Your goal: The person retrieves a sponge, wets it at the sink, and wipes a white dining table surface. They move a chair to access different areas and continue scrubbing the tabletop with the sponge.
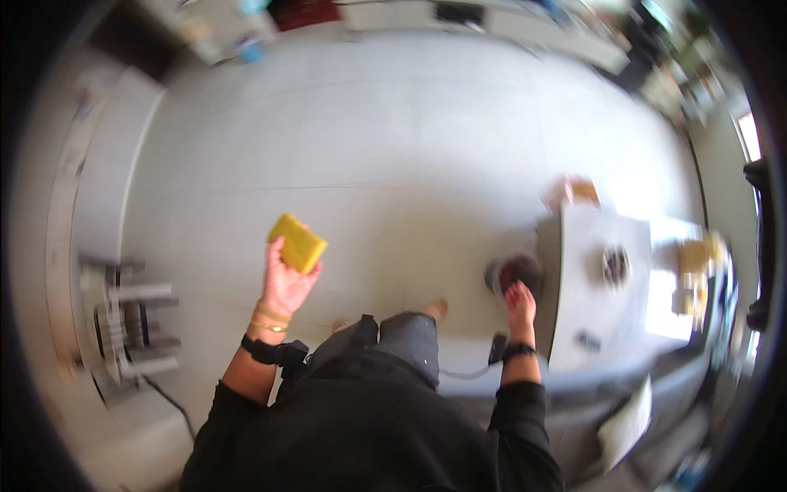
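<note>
A yellow sponge-like block is held in my left hand, palm up, thumb on its near edge, out over the pale floor. My right hand is at the right, its fingers over the near edge of a round, dark reddish container; blur hides whether they touch it or hold anything. This container stands beside the left side of a grey-topped table. A white bowl or plate with dark contents and a small dark object rest on the tabletop.
A sofa with a pale cushion lies at the lower right. Something pink and orange is by the table's far corner. At the left stands a pale rack-like frame with a black cable. Low furniture lines the far wall.
</note>
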Demonstrator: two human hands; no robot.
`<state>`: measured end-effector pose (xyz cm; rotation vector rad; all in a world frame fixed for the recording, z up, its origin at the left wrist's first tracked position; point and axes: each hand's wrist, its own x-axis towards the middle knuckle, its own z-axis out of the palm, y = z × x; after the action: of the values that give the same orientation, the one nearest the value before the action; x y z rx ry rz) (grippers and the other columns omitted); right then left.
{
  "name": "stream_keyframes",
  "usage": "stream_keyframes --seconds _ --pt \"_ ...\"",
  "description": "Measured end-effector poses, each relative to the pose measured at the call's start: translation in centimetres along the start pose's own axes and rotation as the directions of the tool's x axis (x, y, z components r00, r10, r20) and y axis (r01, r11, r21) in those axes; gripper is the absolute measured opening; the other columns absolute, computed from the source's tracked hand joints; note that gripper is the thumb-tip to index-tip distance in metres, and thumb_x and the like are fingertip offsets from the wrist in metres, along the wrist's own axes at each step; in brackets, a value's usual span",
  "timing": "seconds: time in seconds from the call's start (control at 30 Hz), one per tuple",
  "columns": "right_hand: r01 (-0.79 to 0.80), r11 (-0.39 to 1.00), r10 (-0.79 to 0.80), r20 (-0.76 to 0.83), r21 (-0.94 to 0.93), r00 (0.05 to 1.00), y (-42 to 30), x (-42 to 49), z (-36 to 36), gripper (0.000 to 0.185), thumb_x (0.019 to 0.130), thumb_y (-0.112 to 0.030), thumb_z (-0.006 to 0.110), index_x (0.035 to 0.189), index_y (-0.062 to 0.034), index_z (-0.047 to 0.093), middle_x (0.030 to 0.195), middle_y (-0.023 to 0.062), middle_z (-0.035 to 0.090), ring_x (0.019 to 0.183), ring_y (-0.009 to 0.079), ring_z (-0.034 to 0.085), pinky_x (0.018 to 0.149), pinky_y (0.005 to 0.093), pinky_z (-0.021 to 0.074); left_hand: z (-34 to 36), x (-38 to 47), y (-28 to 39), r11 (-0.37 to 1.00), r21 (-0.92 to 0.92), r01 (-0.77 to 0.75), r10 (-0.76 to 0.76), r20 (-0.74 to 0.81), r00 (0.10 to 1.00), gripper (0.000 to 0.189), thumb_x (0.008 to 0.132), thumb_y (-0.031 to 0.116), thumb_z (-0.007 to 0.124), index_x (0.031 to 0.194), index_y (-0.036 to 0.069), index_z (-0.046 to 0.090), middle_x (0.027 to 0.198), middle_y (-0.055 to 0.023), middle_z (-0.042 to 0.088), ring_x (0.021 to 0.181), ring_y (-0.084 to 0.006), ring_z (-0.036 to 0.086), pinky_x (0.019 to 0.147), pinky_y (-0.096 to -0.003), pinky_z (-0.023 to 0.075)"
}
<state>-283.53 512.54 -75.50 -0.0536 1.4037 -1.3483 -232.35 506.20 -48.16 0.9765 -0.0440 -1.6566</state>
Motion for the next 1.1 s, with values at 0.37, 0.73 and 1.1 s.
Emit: stream_keyframes --seconds 0.37,0.73,1.1 --pt "0.063 0.961 0.083 0.498 -0.270 0.863 -5.3 1.4 31.7 0.022 0.093 -0.013 0.056 0.113 -0.0041 0.057 0.095 0.0048 0.062 0.081 0.0157 0.060 0.071 0.0282 0.0518 -9.2 -2.4 5.9 0.866 -0.293 -0.404 0.368 -0.172 0.914 0.043 0.094 0.042 0.046 0.130 0.019 0.049 0.123 0.0055 0.055 0.109 -0.0122 0.050 0.089 -0.0325 0.0419" --pt "0.341 0.638 0.684 0.712 -0.690 0.159 3.8 -8.8 62.7 0.022 0.094 -0.012 0.053 0.112 0.0004 0.054 0.096 0.0081 0.062 0.083 0.0168 0.060 0.077 0.0297 0.0505 -15.0 -0.4 6.8 0.466 -0.396 -0.791 0.577 -0.541 0.611 0.041 0.096 0.040 0.042 0.129 0.017 0.049 0.125 0.0042 0.055 0.109 -0.0125 0.051 0.089 -0.0314 0.0402" --pt "0.485 0.485 0.875 0.417 -0.728 -0.248 21.1 -18.6 81.2 0.023 0.093 -0.015 0.055 0.111 -0.0002 0.059 0.100 0.0074 0.062 0.090 0.0154 0.059 0.085 0.0314 0.0494 -18.8 -5.8 12.3 0.166 -0.037 -0.985 0.628 -0.766 0.135 0.039 0.093 0.039 0.047 0.126 0.018 0.051 0.121 0.0050 0.057 0.110 -0.0113 0.052 0.092 -0.0297 0.0408"
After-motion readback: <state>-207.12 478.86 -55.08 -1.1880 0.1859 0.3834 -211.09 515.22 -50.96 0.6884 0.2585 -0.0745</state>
